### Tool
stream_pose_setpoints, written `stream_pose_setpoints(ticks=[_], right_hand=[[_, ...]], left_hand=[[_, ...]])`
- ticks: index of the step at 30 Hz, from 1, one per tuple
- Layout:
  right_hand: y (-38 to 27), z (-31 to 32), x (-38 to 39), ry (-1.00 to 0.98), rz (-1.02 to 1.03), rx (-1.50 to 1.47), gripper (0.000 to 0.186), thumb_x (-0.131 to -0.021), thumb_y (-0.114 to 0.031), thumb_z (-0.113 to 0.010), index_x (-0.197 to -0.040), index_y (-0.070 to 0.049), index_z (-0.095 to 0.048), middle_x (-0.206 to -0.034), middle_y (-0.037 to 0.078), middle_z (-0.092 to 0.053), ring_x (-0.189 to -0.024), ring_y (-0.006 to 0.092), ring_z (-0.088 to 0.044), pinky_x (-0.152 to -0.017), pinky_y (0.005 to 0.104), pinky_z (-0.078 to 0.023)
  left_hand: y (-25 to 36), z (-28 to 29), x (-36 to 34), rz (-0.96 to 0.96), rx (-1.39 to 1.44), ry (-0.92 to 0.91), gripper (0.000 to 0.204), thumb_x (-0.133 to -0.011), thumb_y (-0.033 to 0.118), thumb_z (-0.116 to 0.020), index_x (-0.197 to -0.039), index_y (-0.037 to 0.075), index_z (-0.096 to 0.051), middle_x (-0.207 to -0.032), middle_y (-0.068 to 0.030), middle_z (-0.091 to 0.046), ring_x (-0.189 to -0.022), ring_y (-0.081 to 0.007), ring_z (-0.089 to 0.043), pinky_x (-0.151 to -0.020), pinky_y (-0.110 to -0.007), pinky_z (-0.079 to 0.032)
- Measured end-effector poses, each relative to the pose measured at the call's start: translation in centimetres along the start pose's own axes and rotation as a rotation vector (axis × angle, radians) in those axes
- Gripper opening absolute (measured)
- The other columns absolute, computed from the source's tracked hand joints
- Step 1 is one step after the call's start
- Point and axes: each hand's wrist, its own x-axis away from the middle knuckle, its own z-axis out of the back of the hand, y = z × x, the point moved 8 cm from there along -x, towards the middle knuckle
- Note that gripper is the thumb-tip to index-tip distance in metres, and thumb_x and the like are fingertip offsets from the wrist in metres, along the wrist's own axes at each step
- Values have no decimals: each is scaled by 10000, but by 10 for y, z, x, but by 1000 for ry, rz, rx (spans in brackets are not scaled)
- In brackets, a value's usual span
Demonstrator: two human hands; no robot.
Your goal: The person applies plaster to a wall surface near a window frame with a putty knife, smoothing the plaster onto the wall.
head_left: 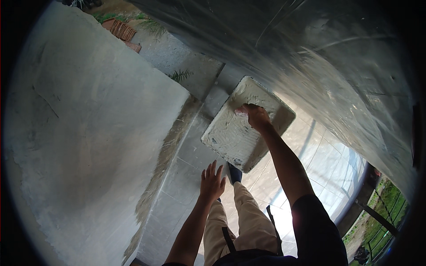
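A shallow rectangular tub (pixel 287 116) stands ahead of my feet, its inside coated with wet, off-white plaster (pixel 233 133) marked by ridges. Reaching over it, my right hand (pixel 257 117) has its fingers closed round a small pinkish-white thing (pixel 241 111), low against the plaster. The fist covers most of that thing, so its kind does not show. My left hand (pixel 212 182) is empty with fingers spread, held in the air short of the tub's near corner, between the tub and the wall on the left.
A partly plastered wall (pixel 97 119) rises on the left, with a rough dark strip along its foot. Dark plastic sheeting (pixel 324 48) hangs on the right. Grey floor tiles (pixel 171 175) lie underfoot. Stacked reddish tiles (pixel 122 30) and a small plant (pixel 180 75) are beyond the wall.
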Motion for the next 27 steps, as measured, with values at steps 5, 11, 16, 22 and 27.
stream_pose_setpoints(ticks=[5,11,16,22,27], right_hand=[[3,-3,-2,-59,-25,37,336,-772,42,-504,-1009,-148,-648,-992,132,-673,-933,325,-648,-806,412,-525],[14,7,4,-21,-48,-30,257,-814,8,-519,-984,-133,-650,-986,138,-676,-944,335,-646,-804,424,-519],[31,0,16,-81,-129,-106,140,-899,-121,-554,-999,-116,-652,-992,143,-679,-953,346,-643,-807,440,-514],[37,0,39,-113,-212,-113,153,-886,-132,-558,-998,-98,-656,-983,159,-681,-938,353,-650,-803,449,-517],[41,-14,81,-139,-281,-133,200,-863,-150,-578,-1038,-72,-635,-978,183,-677,-935,361,-651,-803,431,-520]], left_hand=[[-1,-3,3,19,0,-11,566,-906,295,-551,-1401,97,-364,-1491,-191,-263,-1359,-352,-307,-1080,-542,-252],[2,-4,2,22,3,-5,570,-904,297,-553,-1402,98,-362,-1489,-192,-266,-1362,-345,-306,-1080,-546,-252],[3,-11,6,30,-5,-14,576,-901,297,-556,-1405,98,-358,-1491,-190,-265,-1364,-346,-302,-1084,-551,-245],[11,-14,10,33,10,-36,578,-899,297,-554,-1404,94,-359,-1492,-196,-264,-1365,-350,-301,-1087,-556,-240],[14,-8,16,20,5,18,563,-890,302,-562,-1389,106,-391,-1484,-180,-288,-1349,-362,-326,-1070,-568,-273]])
